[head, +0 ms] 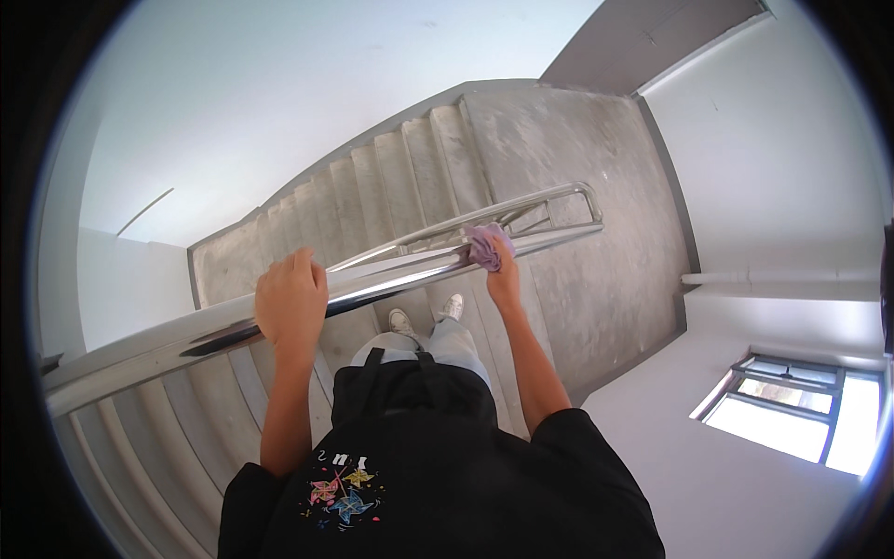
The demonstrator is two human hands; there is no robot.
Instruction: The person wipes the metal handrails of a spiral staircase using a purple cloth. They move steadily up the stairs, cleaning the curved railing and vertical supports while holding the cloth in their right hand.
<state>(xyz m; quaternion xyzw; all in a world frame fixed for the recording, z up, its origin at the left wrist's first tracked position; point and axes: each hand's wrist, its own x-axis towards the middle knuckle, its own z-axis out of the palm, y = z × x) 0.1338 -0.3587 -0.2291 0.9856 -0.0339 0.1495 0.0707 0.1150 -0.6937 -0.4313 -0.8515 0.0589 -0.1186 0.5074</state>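
A polished metal handrail [391, 283] runs across in front of me, from the lower left to a bend at the right. My left hand [292, 297] is wrapped over the rail's top, its fingers curling to the far side. Farther right, my right hand [501, 269] grips a crumpled purple cloth [487, 246] and presses it against the same rail. The cloth covers a short stretch of the metal and partly hides the fingers. Below the rail, between my arms, my white shoes [426, 318] stand on the concrete steps.
One concrete flight [363, 178] lies beyond the rail, and more steps [174, 426] are at the lower left. A concrete landing [594, 147] spreads to the right. The return rail [531, 202] bends back there. A window [789, 405] and a pale pipe [754, 278] are at the right wall.
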